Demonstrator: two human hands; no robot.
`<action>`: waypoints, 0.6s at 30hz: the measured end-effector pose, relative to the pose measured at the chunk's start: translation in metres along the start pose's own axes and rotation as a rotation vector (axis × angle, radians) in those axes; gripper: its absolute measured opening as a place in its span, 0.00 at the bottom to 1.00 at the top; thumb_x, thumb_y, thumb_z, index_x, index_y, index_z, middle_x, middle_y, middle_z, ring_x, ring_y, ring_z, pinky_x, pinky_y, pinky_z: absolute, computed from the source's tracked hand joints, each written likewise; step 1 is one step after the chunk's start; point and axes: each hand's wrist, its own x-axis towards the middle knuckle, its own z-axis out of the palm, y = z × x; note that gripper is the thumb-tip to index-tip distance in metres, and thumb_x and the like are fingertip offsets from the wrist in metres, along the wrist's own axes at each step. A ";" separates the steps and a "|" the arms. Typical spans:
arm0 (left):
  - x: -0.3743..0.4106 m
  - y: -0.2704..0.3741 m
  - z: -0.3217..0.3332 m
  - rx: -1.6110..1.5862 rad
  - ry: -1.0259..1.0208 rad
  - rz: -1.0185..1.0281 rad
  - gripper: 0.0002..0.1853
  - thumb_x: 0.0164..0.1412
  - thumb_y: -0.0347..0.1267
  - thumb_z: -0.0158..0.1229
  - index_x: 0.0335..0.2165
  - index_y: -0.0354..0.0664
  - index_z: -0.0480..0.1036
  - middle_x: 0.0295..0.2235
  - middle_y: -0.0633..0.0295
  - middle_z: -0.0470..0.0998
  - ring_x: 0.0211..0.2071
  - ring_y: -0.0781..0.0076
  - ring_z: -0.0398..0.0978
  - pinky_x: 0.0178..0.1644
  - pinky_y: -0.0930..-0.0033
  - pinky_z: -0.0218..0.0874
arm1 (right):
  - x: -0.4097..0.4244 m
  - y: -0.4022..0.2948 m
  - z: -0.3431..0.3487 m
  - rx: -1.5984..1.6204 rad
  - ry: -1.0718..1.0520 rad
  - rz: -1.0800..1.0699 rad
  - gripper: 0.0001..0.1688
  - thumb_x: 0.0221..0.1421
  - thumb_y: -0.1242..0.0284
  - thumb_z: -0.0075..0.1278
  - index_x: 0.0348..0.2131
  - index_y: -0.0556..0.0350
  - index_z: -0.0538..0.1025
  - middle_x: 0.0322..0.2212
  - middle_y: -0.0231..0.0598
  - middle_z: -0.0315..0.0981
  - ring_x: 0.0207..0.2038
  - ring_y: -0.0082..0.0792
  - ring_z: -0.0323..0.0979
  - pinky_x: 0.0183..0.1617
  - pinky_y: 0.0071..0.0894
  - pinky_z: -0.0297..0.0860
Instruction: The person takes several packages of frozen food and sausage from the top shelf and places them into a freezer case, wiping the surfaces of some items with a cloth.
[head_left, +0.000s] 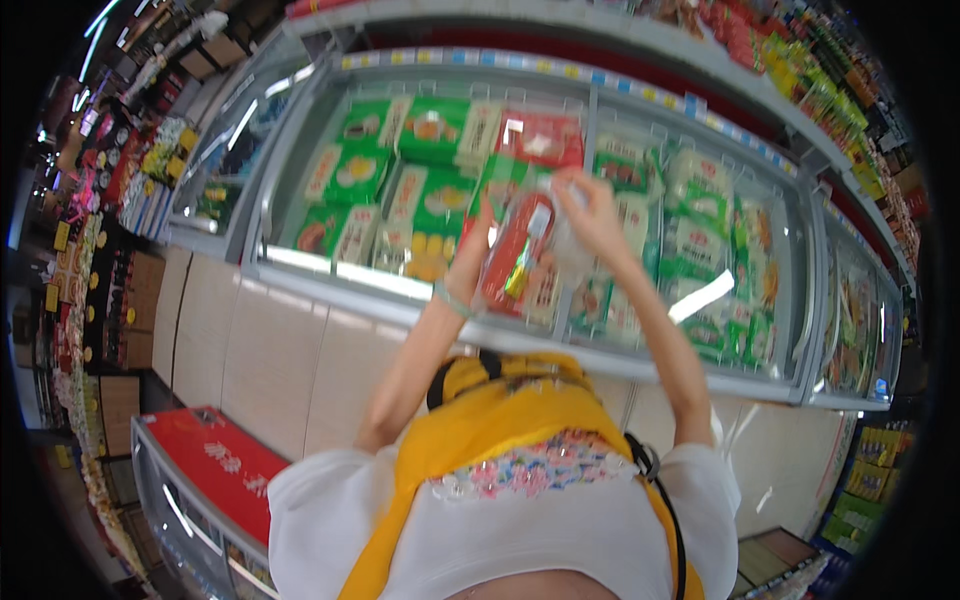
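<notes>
A long red package (501, 274), possibly a sausage, sits inside a clear plastic bag (570, 251) above the freezer's glass top. A white label and a shiny multicoloured one mark the package. My left hand (474, 251), with a pale bangle at the wrist, holds the bag along its left side. At the bag's upper right, the fingers of my right hand (591, 210) pinch the thin plastic. Blur hides the exact finger contact. Below the glass lie green-and-cream frozen food packs (429, 202) and a red pack (541, 139).
The chest freezer (409, 300) has a grey frame and a divider near its middle. Shelves of goods (802, 82) rise behind it. A red-topped display cooler (217, 457) stands at lower left on the tiled floor (270, 337). A yellow bag (517, 405) hangs across my front.
</notes>
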 end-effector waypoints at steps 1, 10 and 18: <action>-0.001 -0.004 -0.002 0.144 0.081 0.110 0.37 0.52 0.60 0.40 0.49 0.41 0.61 0.37 0.53 0.72 0.33 0.61 0.72 0.30 0.62 0.67 | -0.010 -0.008 0.008 0.044 0.058 0.010 0.11 0.51 0.71 0.45 0.31 0.63 0.72 0.25 0.44 0.72 0.32 0.30 0.69 0.38 0.29 0.63; 0.032 0.019 -0.028 0.027 0.358 0.315 0.21 0.52 0.43 0.45 0.36 0.38 0.68 0.27 0.55 0.73 0.26 0.64 0.72 0.30 0.65 0.67 | -0.067 -0.055 0.051 0.023 0.233 0.037 0.06 0.51 0.77 0.43 0.30 0.63 0.67 0.24 0.42 0.67 0.29 0.33 0.67 0.35 0.28 0.62; 0.065 0.015 -0.016 0.057 0.278 0.274 0.26 0.54 0.42 0.43 0.47 0.35 0.62 0.38 0.52 0.71 0.33 0.64 0.72 0.39 0.66 0.65 | -0.041 -0.023 0.052 0.232 0.438 0.226 0.05 0.54 0.77 0.41 0.30 0.63 0.66 0.25 0.39 0.66 0.29 0.27 0.64 0.35 0.26 0.61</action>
